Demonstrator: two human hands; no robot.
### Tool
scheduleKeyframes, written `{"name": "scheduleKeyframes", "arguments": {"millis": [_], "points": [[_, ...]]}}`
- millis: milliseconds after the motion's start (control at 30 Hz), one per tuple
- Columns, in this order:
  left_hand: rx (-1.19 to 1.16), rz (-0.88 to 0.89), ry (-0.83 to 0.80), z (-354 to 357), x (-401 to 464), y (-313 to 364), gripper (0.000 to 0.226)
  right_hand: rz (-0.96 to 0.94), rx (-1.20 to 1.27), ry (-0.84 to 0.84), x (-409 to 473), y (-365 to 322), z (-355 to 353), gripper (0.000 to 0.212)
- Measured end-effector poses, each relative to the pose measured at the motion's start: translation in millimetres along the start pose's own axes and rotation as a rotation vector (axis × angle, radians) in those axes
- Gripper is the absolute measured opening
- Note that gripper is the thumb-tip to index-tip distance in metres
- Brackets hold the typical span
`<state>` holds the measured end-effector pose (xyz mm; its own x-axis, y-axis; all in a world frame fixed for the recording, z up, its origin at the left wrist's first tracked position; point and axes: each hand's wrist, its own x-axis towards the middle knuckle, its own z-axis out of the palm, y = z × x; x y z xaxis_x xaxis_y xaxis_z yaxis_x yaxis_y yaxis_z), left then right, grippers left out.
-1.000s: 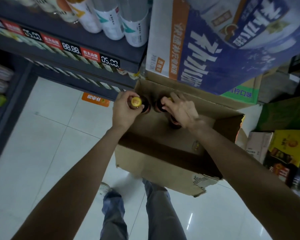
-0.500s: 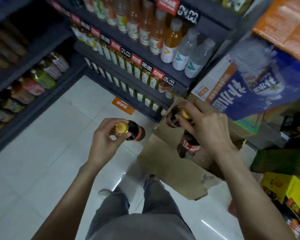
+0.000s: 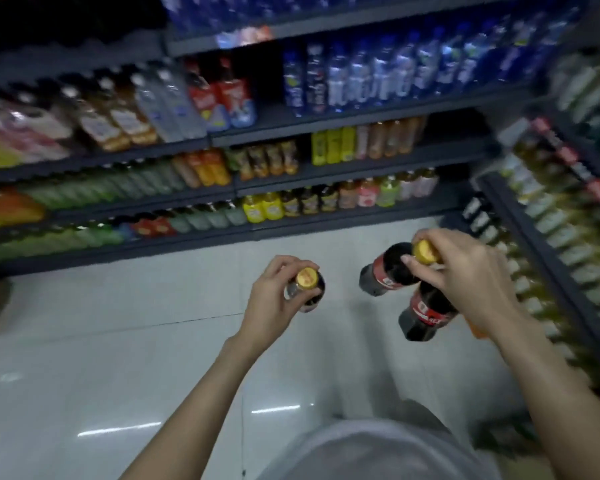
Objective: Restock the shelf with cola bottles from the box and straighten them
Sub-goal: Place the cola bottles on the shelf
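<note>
Yellow caps top the three cola bottles the person carries above the pale tiled floor [image 3: 101, 327]. The left hand [image 3: 274, 303] curls its fingers round the neck of one cola bottle [image 3: 307, 289], which hangs straight down under the palm so mostly its cap shows. The right hand [image 3: 465, 278] grips two bottles by their necks: the upper bottle [image 3: 385, 271] tilts out to the left with its cap pinched between thumb and fingers, and the lower bottle [image 3: 426, 313] hangs below the palm with its red label facing up. Both hands are near each other, apart. Shelves [image 3: 291, 233] full of blurred drinks stand ahead and to the right.
</note>
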<state>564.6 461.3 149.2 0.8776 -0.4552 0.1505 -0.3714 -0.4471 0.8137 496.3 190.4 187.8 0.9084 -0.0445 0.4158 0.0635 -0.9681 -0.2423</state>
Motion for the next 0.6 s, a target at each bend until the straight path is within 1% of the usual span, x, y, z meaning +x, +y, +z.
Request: {"name": "scheduleKeyframes", "arguments": {"millis": [67,167,200,267,333,400,467,533,600], "points": [[0.003,-0.084,0.109,-54,0,-28,0.029,-0.104,0.042,-0.034,50,-41,31,0.028],[0.045,-0.212,0.3,-129,5,-69,0.029,-0.205,0.113,-0.082,123,-98,69,0.025],[0.073,-0.238,0.373,-157,7,-86,0.03,-0.255,0.133,-0.099,153,-121,85,0.026],[0.121,-0.247,0.429,-184,15,-104,0.036,-0.272,0.164,-0.136,191,-146,101,0.03],[0.143,-0.272,0.528,-218,28,-124,0.042,-0.355,0.213,-0.155,235,-178,128,0.031],[0.141,-0.275,0.64,-256,49,-143,0.038,-0.437,0.26,-0.16,284,-215,150,0.029],[0.027,-0.257,0.749,-299,71,-161,0.028,-0.498,0.308,-0.16,331,-249,168,0.026],[-0.063,-0.186,0.827,-343,94,-174,0.03,-0.543,0.335,-0.119,375,-279,186,0.025],[-0.068,-0.095,0.883,-387,118,-182,0.032,-0.575,0.348,-0.073,414,-306,200,0.028]]}}
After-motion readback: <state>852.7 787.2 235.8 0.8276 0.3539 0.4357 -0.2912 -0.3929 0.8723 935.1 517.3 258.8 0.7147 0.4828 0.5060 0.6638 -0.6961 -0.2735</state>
